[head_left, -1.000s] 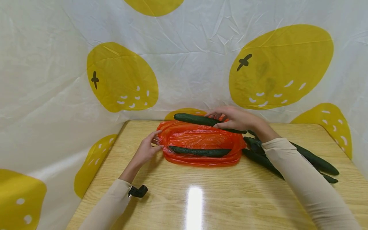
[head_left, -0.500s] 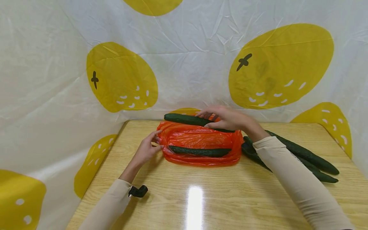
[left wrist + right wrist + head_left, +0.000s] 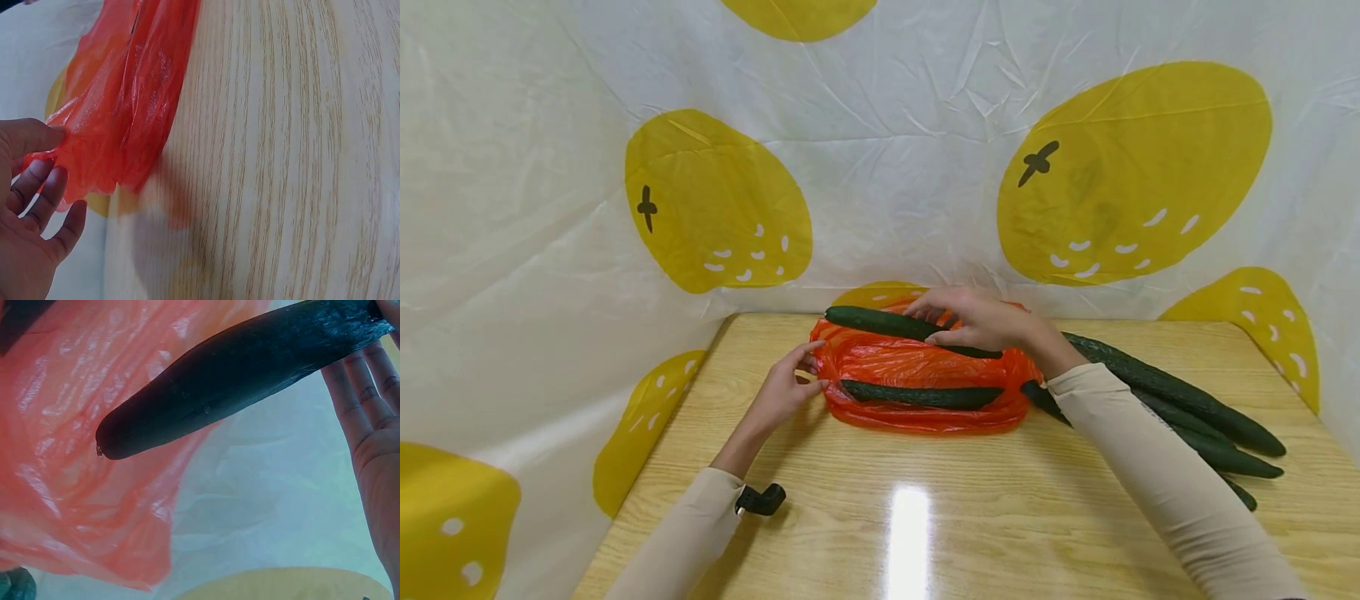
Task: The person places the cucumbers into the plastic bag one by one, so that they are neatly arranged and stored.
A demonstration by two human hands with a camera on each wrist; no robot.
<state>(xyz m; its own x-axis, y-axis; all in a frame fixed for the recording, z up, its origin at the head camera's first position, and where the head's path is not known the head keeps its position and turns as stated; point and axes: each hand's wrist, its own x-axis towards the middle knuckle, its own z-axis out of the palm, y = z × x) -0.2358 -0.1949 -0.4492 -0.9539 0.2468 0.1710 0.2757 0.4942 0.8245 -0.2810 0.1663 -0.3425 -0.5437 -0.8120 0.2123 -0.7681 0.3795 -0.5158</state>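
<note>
A thin red plastic bag (image 3: 917, 365) lies spread with its mouth open on the table. Inside, along the near side, rests one dark green cucumber (image 3: 925, 395). My left hand (image 3: 775, 396) holds the bag's left end, its thumb (image 3: 44, 136) on the film and the other fingers partly curled beside it. My right hand (image 3: 981, 321) grips a second cucumber (image 3: 876, 322) between thumb and fingers, over the far side of the bag. In the right wrist view the tip of this held cucumber (image 3: 187, 394) points across the red film.
Several more cucumbers (image 3: 1195, 400) lie in a pile on the wooden table (image 3: 820, 517) to the right, partly under the right sleeve (image 3: 1150, 467). Behind the table hangs a white curtain (image 3: 895, 208) with yellow fruit prints.
My right hand has carried the held cucumber left, then slightly down toward the bag's opening. More of the pile shows now on the right. The left hand has stayed still at the bag.
</note>
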